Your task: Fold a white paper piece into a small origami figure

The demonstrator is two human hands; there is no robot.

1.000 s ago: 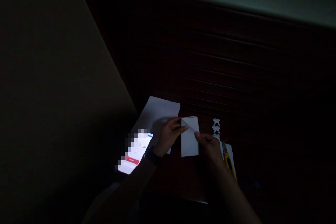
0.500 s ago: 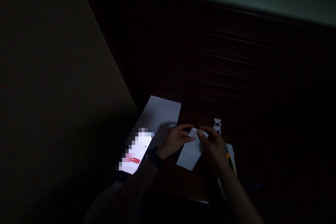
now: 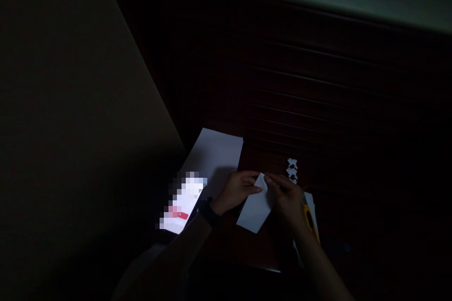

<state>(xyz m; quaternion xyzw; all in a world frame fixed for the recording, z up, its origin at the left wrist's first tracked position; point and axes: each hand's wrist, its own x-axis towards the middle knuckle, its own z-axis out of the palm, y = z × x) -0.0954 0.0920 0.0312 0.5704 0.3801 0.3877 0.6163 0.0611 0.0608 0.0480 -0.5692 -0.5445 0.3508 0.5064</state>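
Observation:
Between my hands is a folded piece of white paper [image 3: 254, 209], its narrow top corner pointing away from me. My left hand [image 3: 239, 190], with a dark watch [image 3: 209, 212] on the wrist, pinches the left side of that corner between thumb and fingers. On the other side, my right hand [image 3: 286, 196] grips the corner's right edge, thumb and fingertips close together at the tip. The paper's lower part hangs toward me over the dark wooden tabletop [image 3: 229, 249]. Dim light hides the finer creases.
White paper sheets [image 3: 219, 148] lie at the back left, partly under a lit phone [image 3: 187, 204] with a blurred screen. Beyond my right hand are small folded paper pieces [image 3: 292, 168]. A yellow-handled cutter [image 3: 310, 221] rests on more paper [image 3: 309, 197] beside my right forearm.
My right hand has drawn in toward the paper's top corner, its fingers now closer to the tip. The right upper edge of the paper is folded inward, and its lower end has shifted slightly toward me.

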